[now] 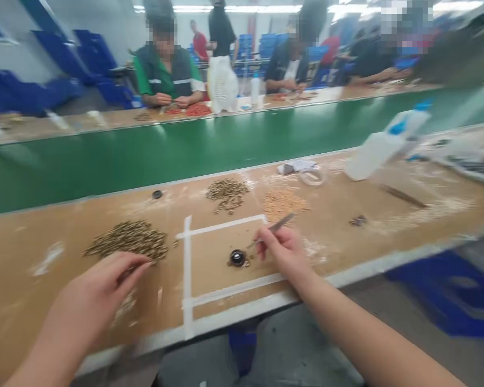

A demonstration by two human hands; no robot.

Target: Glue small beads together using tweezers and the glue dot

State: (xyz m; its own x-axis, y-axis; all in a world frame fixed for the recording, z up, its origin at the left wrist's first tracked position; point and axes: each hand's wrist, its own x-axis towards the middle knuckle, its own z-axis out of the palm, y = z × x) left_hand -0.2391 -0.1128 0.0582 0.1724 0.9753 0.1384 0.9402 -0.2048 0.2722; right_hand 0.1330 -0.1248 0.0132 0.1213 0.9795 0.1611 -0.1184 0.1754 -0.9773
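My left hand [108, 277] is at the right front edge of a heap of small brass-coloured parts [125, 239]. Its thumb and fingers are pinched together, and what they hold, if anything, is hidden. In my right hand [280, 250] is a pair of metal tweezers [281, 221], held like a pen with the thin tip pointing left and down. Close to that tip, inside a white tape frame [187, 279], lies a small round black part [237, 258] with a shiny top. A few tiny brass-coloured bits lie around it.
Farther back are a second brass-coloured heap [227, 193], an orange heap [284, 205], a black cap [157, 194] and a tape roll [311, 177]. A white bottle [377, 153] stands at right. Beyond the green belt [165, 156], several people sit at work.
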